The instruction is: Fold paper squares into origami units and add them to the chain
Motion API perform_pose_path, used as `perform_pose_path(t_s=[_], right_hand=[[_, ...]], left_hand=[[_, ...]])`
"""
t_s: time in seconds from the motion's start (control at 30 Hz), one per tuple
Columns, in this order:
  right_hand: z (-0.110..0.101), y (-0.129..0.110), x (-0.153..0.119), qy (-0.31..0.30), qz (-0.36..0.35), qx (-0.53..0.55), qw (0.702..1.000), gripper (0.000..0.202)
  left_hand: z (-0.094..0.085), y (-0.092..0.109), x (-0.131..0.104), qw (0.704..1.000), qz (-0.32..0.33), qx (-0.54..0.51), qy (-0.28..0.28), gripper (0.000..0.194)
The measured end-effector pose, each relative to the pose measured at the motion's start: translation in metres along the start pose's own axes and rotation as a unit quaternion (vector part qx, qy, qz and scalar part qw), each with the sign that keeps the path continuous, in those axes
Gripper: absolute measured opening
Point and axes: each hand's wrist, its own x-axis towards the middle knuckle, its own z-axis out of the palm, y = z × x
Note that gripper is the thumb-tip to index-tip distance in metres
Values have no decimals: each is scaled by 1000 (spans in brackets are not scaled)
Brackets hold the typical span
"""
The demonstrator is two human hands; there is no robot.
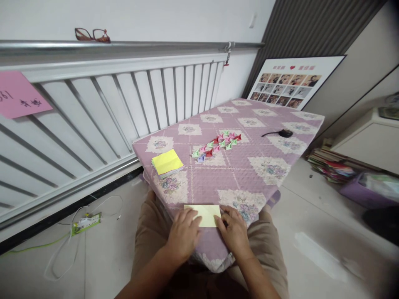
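Observation:
A pale yellow folded piece of paper (205, 215) lies near the front corner of the cloth-covered table, its long side running left to right. Over its left end is my left hand (183, 233), fingers and thumb pressed on the paper. My right hand (233, 229) grips the right end, thumb on top and fingers curled by the edge. Farther off to the left sits a stack of square coloured paper (168, 162), yellow on top. Beyond my hands, small folded paper pieces (217, 147) in green, pink, red and purple stand in slanting rows.
A floral purple tablecloth (215, 178) covers the table. A black object with a thin tail (284, 133) lies on its right side. Behind stand a white radiator (124, 99) and a photo board (289, 81). Glasses (92, 35) rest on the pipe; a power strip (86, 223) is on the floor.

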Motion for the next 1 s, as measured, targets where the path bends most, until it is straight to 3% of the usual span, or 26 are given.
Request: perform_pose_path(t_s=[0.07, 0.13, 0.23, 0.37, 1.0], right_hand=[[-1, -1, 0, -1, -4, -2, 1000, 32], [-1, -1, 0, -1, -7, -4, 1000, 32], [-1, 0, 0, -1, -9, -3, 1000, 31], [-1, 0, 1, 0, -7, 2, 1000, 31], [4, -2, -1, 9, 11, -11, 1000, 26]], left_hand=[[10, 5, -2, 998, 56, 4, -36, 59], [19, 6, -4, 995, 70, 6, -71, 77], [24, 2, -5, 991, 71, 2, -117, 87], [22, -1, -5, 985, 77, 1, -155, 87], [19, -1, -2, 978, 94, 26, -183, 84]])
